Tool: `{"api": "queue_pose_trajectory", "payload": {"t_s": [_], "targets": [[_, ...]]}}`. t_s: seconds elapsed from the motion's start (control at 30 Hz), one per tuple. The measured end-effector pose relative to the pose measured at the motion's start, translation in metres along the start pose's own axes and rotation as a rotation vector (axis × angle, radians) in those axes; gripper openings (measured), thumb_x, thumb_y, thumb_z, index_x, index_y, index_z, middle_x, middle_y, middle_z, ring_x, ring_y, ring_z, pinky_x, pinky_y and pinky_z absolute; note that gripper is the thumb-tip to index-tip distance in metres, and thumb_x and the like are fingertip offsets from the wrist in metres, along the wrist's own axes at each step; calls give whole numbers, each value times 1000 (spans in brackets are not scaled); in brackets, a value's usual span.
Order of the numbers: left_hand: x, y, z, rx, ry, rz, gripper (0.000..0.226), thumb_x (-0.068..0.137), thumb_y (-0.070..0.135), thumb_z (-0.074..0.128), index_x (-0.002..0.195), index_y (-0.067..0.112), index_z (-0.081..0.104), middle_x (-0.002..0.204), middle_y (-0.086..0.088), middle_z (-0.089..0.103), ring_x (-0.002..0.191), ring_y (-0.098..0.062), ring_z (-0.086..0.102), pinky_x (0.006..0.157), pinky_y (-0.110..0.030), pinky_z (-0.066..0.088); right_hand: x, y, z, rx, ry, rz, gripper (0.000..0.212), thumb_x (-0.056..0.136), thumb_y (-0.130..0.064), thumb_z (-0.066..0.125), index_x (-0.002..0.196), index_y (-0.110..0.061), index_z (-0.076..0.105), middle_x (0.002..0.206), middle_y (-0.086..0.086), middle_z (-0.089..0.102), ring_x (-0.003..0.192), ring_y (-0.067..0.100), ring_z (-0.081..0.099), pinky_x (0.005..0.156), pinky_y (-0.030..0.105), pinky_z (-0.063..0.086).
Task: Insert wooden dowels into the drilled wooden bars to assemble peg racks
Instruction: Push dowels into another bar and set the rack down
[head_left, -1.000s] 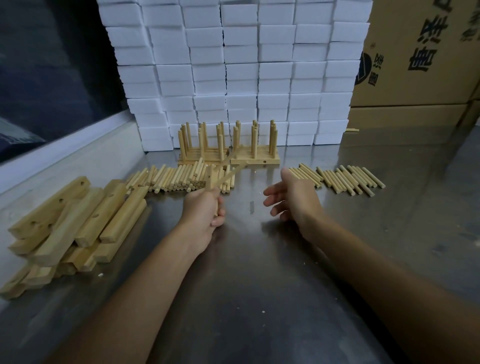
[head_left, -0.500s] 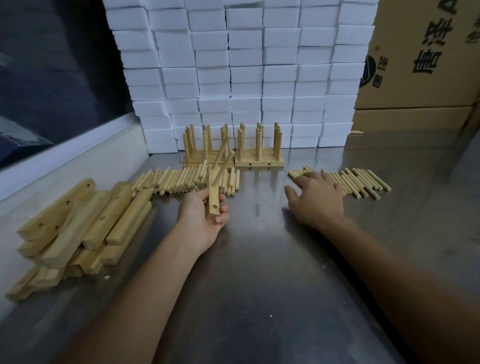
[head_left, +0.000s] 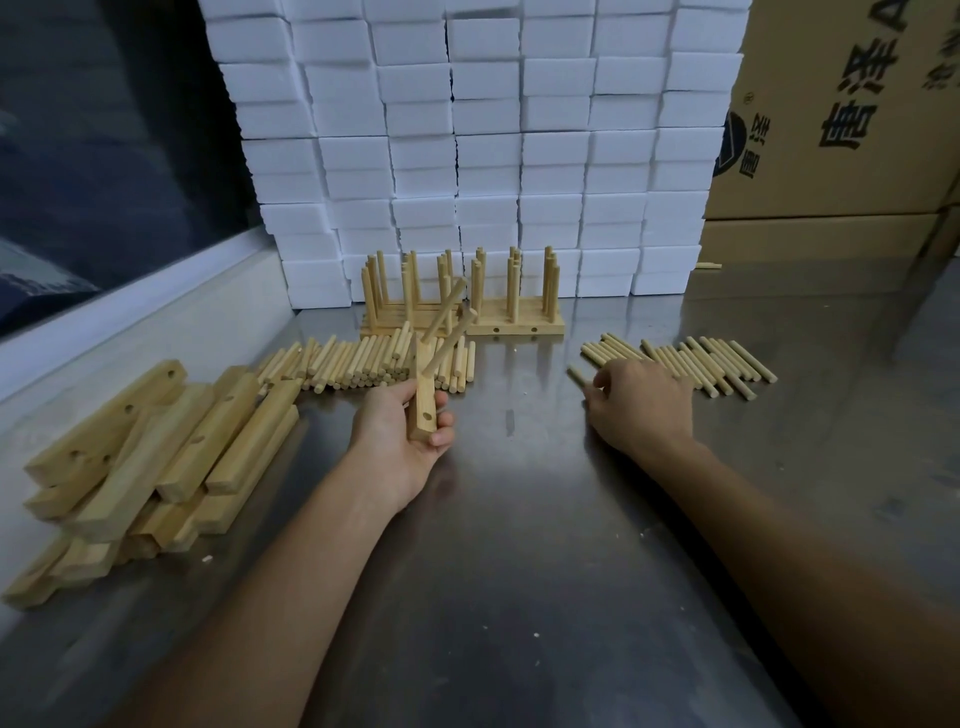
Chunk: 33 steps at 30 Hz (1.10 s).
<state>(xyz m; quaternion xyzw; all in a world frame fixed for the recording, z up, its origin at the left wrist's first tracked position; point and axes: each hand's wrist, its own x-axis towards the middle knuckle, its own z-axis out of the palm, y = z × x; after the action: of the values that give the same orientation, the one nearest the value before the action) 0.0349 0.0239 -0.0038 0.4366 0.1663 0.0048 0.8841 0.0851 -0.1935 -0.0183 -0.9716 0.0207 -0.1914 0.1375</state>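
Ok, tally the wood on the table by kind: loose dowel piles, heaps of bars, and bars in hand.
Loose dowel piles: 2
Bar heaps: 1
Bars held in the left hand: 1
Total: 4

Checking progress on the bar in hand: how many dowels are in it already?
2. Both stand in the far part of the bar gripped by the left hand: one dowel leaning up-right, the other dowel just right of it. The near hole is empty.
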Motion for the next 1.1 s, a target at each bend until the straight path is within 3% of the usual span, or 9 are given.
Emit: {"api": "queue_pose_trajectory", "payload": {"t_s": [0.1,0.23,0.3,0.43,0.5,0.6,0.77,0.93,1.1], "targets": [[-1,1,-2,-17,-24,10,15,96,8,40,101,2,53,74,-11,53,50,-17,46,35,-22,32,0,-4,1,59,-86,-41,17,95,-22,61,107,-12,65,108,9,64,96,26,58,86,40,49],[-2,0,-1,-16,-37,29,17,96,5,40,106,1,52,81,-12,57,51,-16,46,35,-21,30,-2,-9,2,199,-100,-79,14,95,-12,58,109,-11,58,108,5,49,90,21,46,73,30,37],[-2,-1,-1,-1,-33,33,17,98,7,41,108,1,54,85,-13,62,52,-16,48,35,-20,29,-5,-11,2,338,-91,-85,18,94,-6,56,110,-14,52,105,4,53,86,18,48,64,26,36],[-2,-1,-1,3,-37,47,19,102,11,41,114,5,55,92,-14,68,54,-16,54,34,-20,30,-11,-15,-1,603,-46,-117,48,100,-7,46,145,-16,35,97,4,60,81,16,58,63,22,43],[-2,-1,-1,-1,-39,59,19,103,11,43,116,5,55,93,-14,69,55,-16,56,35,-19,32,-13,-16,-3,671,-18,-131,51,102,-8,41,150,-22,29,91,3,59,77,16,59,60,20,44],[-3,0,0,-19,-66,65,20,103,9,43,118,4,55,93,-15,68,54,-17,57,37,-20,37,-15,-19,-2,693,28,-203,44,102,-10,37,143,-27,39,79,-4,54,66,7,52,56,22,38],[-5,1,1,-80,-178,38,21,103,7,42,115,-1,57,80,-16,70,55,-18,62,49,-25,52,-19,-26,-1,641,114,-281,24,105,-42,38,114,-26,53,66,-5,53,60,10,50,58,36,43],[-8,0,4,-83,-228,35,24,102,16,49,117,1,59,80,-12,67,57,-15,61,49,-22,51,-27,-33,-2,650,148,-379,19,103,-30,48,112,-20,63,58,-4,54,53,13,48,54,36,42],[-8,-4,6,-46,-182,26,23,102,27,50,106,6,57,68,-5,57,45,-10,48,35,-17,35,-37,-42,-4,666,176,-452,18,96,-21,63,106,-12,75,61,0,63,50,8,49,53,23,40]]}}
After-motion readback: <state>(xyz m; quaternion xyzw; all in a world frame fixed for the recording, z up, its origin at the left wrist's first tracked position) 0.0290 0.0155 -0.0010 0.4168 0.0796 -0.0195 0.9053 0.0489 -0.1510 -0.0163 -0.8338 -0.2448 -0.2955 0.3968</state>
